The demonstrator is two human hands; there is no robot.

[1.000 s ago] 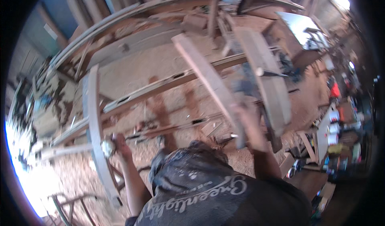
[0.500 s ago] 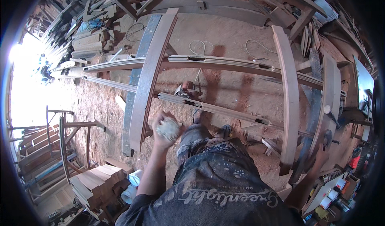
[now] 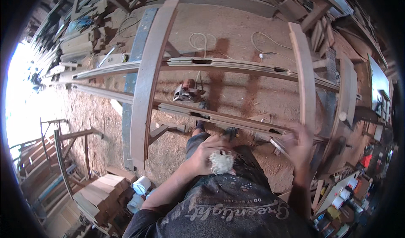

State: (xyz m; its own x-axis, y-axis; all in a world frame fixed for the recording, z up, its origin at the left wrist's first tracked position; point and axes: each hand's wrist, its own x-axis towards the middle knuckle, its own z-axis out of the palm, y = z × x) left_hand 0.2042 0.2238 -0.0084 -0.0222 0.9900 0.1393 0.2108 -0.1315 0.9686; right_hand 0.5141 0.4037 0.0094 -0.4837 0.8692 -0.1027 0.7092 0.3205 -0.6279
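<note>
My left hand is closed round a pale, shaggy wad, held in front of my shirt; its exact kind cannot be made out. My right hand is raised, smeared by motion, by the lower end of the right wooden crosspiece. Whether it holds anything is unclear. Two long rails with slots, the far rail and the near rail, run across in front of me. The left crosspiece lies over both rails, next to a blue-grey beam.
A power tool with a pale cord sits on the dusty ground beyond the near rail. At the right are a curved board and a mallet-like tool. Stacked wood blocks and a white container stand lower left.
My left hand has brought the pale wad rightward and down to my shirt. My right hand has left the curved board and moved left and up. The view has shifted slightly.
</note>
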